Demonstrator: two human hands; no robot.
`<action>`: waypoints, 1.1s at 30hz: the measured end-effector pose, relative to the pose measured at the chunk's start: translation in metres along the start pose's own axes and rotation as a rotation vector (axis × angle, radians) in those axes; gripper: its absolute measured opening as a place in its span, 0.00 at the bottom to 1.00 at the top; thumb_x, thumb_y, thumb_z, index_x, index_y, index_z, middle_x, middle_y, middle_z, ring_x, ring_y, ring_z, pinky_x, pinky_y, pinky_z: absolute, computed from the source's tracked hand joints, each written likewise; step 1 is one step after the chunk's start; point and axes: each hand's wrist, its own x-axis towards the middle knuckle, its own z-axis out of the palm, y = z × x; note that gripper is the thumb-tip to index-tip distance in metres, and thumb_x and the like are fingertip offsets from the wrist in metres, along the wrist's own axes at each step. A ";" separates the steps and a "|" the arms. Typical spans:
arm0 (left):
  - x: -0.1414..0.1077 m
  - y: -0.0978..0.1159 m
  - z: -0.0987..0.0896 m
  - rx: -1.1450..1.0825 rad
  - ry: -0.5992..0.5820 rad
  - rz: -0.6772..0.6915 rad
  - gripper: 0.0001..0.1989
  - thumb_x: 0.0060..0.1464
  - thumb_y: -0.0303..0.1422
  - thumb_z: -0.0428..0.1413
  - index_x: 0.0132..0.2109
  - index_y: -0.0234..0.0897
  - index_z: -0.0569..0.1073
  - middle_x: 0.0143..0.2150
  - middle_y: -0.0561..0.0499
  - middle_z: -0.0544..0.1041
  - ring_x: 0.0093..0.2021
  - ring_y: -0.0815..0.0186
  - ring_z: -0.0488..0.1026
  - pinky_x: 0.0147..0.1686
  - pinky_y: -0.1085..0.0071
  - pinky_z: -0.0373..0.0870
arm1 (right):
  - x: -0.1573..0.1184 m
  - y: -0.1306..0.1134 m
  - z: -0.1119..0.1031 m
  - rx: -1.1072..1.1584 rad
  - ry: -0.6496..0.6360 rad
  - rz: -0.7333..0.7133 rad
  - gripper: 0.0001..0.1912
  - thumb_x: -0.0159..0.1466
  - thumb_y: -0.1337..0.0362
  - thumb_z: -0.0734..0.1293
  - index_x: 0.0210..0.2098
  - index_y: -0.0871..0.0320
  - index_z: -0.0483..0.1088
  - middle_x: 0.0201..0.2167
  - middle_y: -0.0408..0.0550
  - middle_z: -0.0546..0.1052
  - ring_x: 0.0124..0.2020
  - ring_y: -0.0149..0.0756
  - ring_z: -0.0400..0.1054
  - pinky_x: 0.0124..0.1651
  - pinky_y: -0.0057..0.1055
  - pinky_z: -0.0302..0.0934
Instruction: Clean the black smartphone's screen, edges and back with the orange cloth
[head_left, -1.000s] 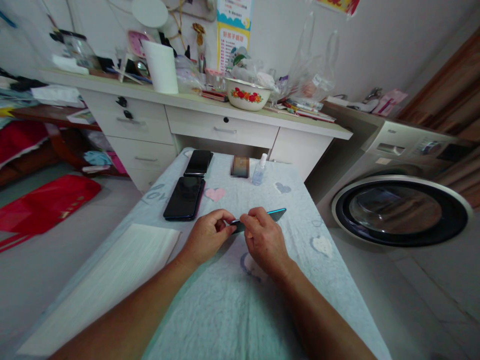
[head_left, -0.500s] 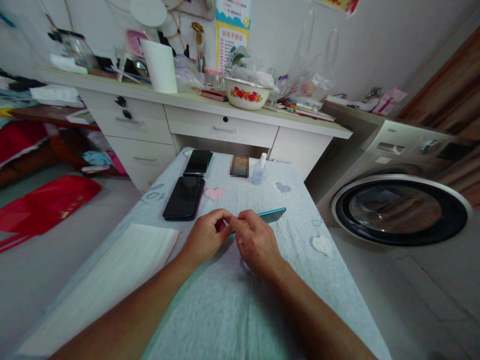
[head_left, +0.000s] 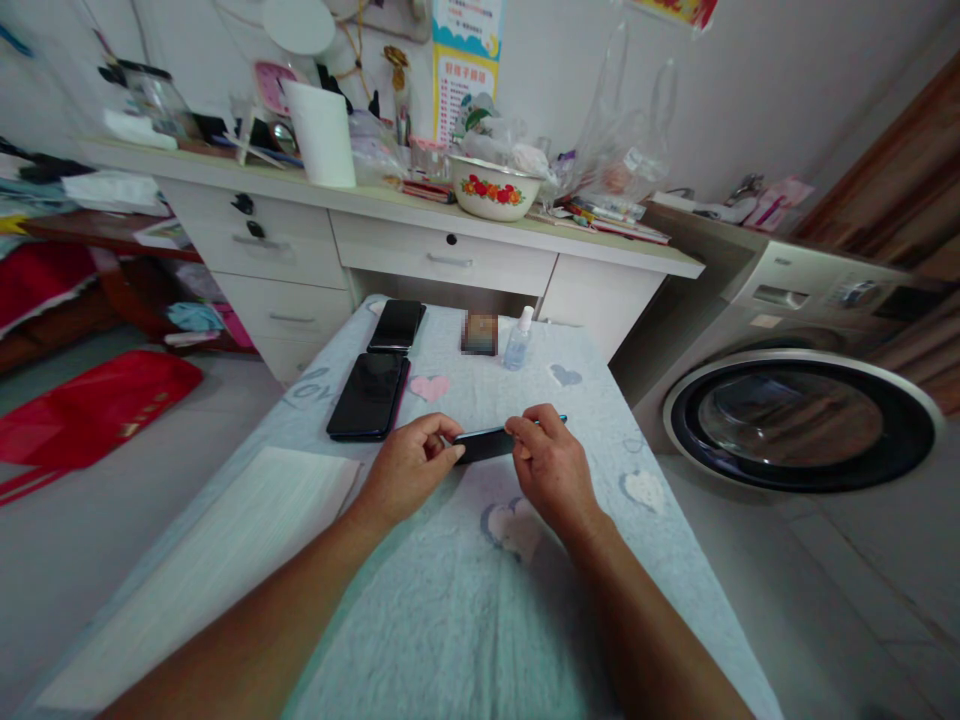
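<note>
A dark smartphone (head_left: 486, 446) with a bluish edge is held tilted, edge up, just over the cloth-covered table (head_left: 450, 620). My left hand (head_left: 412, 462) pinches its left end between thumb and fingers. At its right part, my right hand (head_left: 551, 462) is closed with thumb and index finger on the upper edge; the curled fingers hide some of the phone. Two more phones lie screen up to the left, a nearer phone (head_left: 367, 396) and a farther phone (head_left: 397, 325). Behind the hands stands a small clear spray bottle (head_left: 517, 340) with a white cap, beside a pixelated brownish item (head_left: 480, 333).
A white sheet-like piece (head_left: 217, 560) lies along the table's left side. Beyond the table is a white desk (head_left: 442, 250) bearing a flowered enamel bowl (head_left: 495, 190) and a white paper roll (head_left: 321, 135). A washing machine (head_left: 795, 300) stands on the right, a red bag (head_left: 97, 405) on the left floor.
My right hand has moved right along the phone, away from my left hand. The phone has tipped, so a dark long face shows between the hands. My left hand stays nearly in place.
</note>
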 end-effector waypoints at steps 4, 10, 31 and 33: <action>0.000 0.001 -0.001 0.013 0.002 -0.003 0.08 0.48 0.35 0.55 0.36 0.37 0.72 0.20 0.60 0.65 0.22 0.70 0.64 0.25 0.74 0.59 | 0.001 0.009 -0.005 -0.008 0.022 0.052 0.14 0.60 0.74 0.59 0.39 0.56 0.73 0.39 0.48 0.69 0.35 0.32 0.65 0.38 0.27 0.61; 0.001 -0.001 -0.001 -0.005 -0.011 -0.012 0.08 0.48 0.35 0.55 0.36 0.37 0.71 0.20 0.59 0.65 0.22 0.70 0.64 0.24 0.74 0.59 | 0.002 0.021 -0.012 -0.023 0.045 0.106 0.14 0.59 0.74 0.59 0.37 0.56 0.73 0.37 0.47 0.69 0.35 0.32 0.65 0.37 0.27 0.60; 0.000 -0.003 0.000 -0.037 -0.003 -0.007 0.07 0.48 0.35 0.55 0.36 0.38 0.72 0.20 0.60 0.63 0.21 0.71 0.62 0.23 0.75 0.57 | 0.003 0.038 -0.013 -0.096 0.151 0.245 0.12 0.58 0.72 0.60 0.36 0.57 0.74 0.35 0.48 0.70 0.32 0.34 0.65 0.35 0.30 0.58; 0.001 -0.003 0.000 -0.033 -0.008 -0.020 0.08 0.48 0.35 0.55 0.36 0.37 0.72 0.20 0.60 0.63 0.21 0.71 0.62 0.23 0.75 0.57 | 0.002 0.039 -0.013 -0.108 0.156 0.262 0.12 0.58 0.72 0.59 0.36 0.58 0.74 0.34 0.48 0.70 0.32 0.34 0.65 0.34 0.30 0.58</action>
